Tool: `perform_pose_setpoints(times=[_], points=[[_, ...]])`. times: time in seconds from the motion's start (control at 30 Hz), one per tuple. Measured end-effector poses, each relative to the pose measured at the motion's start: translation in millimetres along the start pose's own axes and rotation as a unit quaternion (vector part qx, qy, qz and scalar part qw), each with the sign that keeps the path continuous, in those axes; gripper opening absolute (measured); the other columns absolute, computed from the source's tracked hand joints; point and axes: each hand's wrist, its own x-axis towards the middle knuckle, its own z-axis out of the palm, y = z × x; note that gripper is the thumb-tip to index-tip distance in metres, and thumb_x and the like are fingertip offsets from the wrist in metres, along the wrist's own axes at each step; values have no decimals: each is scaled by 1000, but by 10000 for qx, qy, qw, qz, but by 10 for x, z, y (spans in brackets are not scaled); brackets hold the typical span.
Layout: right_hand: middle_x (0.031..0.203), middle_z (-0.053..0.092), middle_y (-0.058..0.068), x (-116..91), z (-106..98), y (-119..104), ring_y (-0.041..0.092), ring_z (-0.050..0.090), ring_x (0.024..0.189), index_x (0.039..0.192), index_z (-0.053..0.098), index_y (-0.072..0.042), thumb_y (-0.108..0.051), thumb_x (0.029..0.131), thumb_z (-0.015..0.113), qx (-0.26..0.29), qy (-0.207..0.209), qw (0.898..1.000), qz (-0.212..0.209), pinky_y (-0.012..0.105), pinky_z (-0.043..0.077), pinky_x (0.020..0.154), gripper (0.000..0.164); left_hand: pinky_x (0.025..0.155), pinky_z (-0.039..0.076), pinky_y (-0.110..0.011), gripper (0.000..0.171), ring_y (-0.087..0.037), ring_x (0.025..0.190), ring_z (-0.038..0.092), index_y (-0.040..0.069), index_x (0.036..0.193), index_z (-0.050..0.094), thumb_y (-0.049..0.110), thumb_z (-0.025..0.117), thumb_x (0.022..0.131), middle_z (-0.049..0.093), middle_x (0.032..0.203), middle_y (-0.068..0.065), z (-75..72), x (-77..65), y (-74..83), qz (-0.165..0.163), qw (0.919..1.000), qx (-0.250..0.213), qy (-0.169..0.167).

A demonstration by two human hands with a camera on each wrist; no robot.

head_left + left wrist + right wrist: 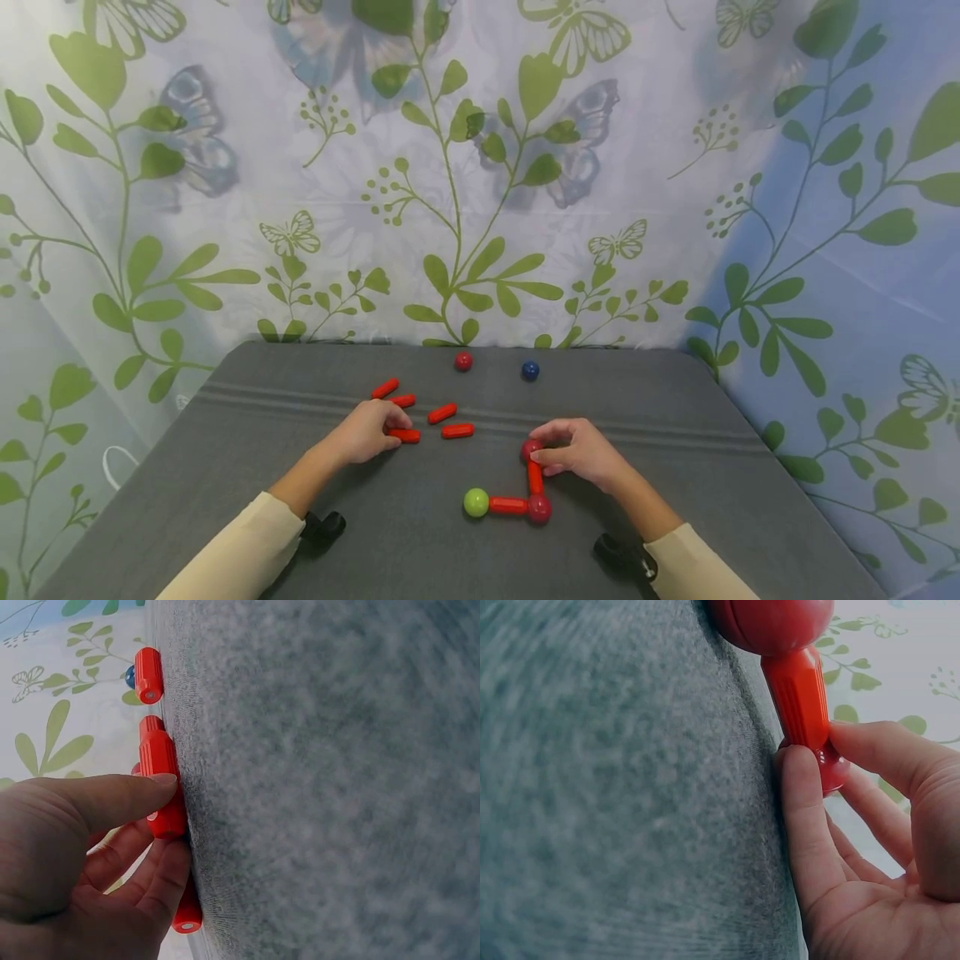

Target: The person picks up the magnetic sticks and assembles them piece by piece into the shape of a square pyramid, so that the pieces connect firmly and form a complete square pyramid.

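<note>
My left hand (366, 431) pinches the end of a short red rod (406, 436) lying on the grey table. In the left wrist view the thumb presses the ribbed side of that rod (165, 814), with fingers curled below. To the right, an L-shaped piece joins a lime green ball (476, 502), a red rod (508, 506), a dark red corner ball (539, 509), a second rod (535, 478) and another red ball (530, 451). My right hand (583, 454) grips that far ball, thumb and fingers around where it meets the rod (799, 697).
Several loose red rods (442, 413) lie beyond and beside my left hand. Farther back on the grey table (390, 542) sit a red ball (463, 361) and a blue ball (530, 370). A leaf-patterned curtain (465, 208) hangs behind the table's far edge.
</note>
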Motion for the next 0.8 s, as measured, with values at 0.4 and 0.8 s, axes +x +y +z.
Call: perform_pose_setpoints(times=[0.4, 0.8], points=[[124, 65, 18, 11, 10, 17, 23, 71, 96, 125, 69, 1, -15, 88, 81, 26, 22, 10000, 36, 39, 63, 82, 42, 89, 58, -33, 21, -17, 103, 69, 14, 109, 75, 8, 78, 90, 74, 110, 1, 70, 9, 112, 675, 9939, -866, -123], [121, 65, 18, 25, 4, 29, 23, 70, 94, 124, 69, 0, -15, 87, 82, 28, 9, 10000, 43, 39, 63, 81, 42, 88, 57, -28, 22, -13, 101, 69, 17, 111, 76, 10, 79, 90, 75, 110, 4, 279, 157, 441, 885, 9869, -1279, -438]])
